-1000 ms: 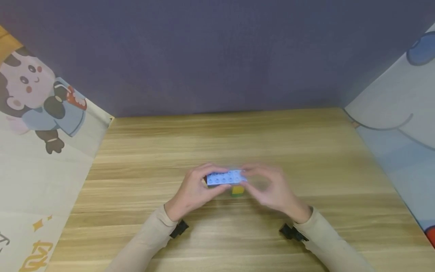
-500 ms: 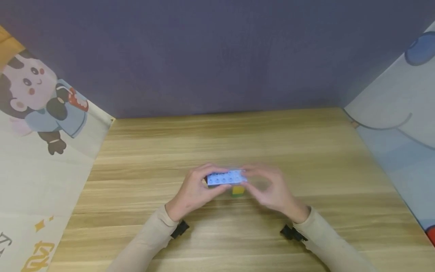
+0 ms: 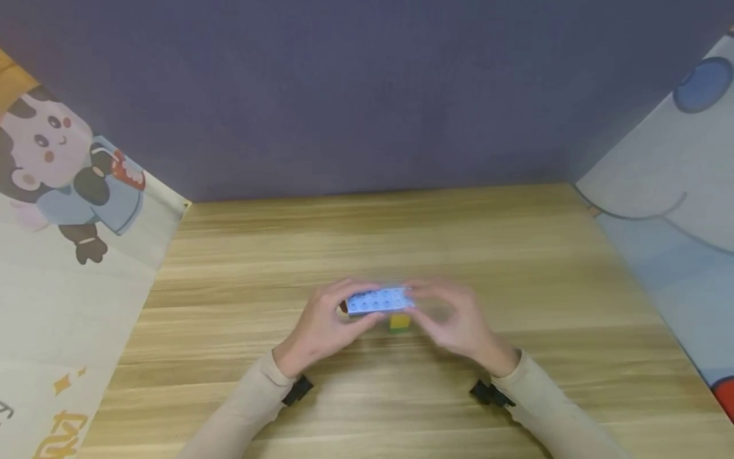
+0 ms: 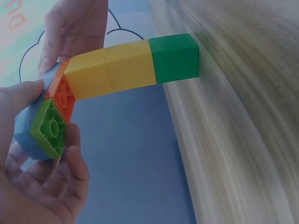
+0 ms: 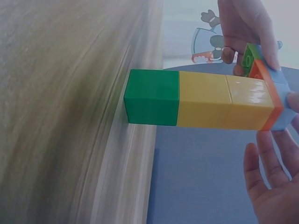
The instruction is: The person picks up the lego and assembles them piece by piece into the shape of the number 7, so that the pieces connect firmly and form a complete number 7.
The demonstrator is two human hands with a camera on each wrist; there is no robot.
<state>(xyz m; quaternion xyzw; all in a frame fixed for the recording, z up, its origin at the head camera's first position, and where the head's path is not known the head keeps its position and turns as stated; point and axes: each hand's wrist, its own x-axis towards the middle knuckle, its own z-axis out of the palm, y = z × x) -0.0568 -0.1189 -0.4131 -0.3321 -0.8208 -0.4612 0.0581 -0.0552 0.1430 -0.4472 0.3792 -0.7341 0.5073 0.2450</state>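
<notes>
A tower of toy building bricks stands on the table, its dark green brick (image 4: 175,58) at the bottom against the wood. Two yellow bricks (image 5: 205,100) rise above that, then a thin orange brick (image 5: 274,116). Across the top lies a long light blue building brick (image 3: 373,305), studs up, jutting out to the left. Under its overhang sits a thin lime green brick (image 4: 43,122), hollow side down. My left hand (image 3: 315,326) grips the overhanging end between thumb and fingers. My right hand (image 3: 463,322) pinches the right end, over the column.
The wood-grain table (image 3: 367,236) spreads around the tower. A dark blue panel (image 3: 367,95) stands behind it, with cartoon-printed panels at the left (image 3: 115,268) and right (image 3: 648,191). Black wrist mounts (image 3: 298,390) sit under both sleeves.
</notes>
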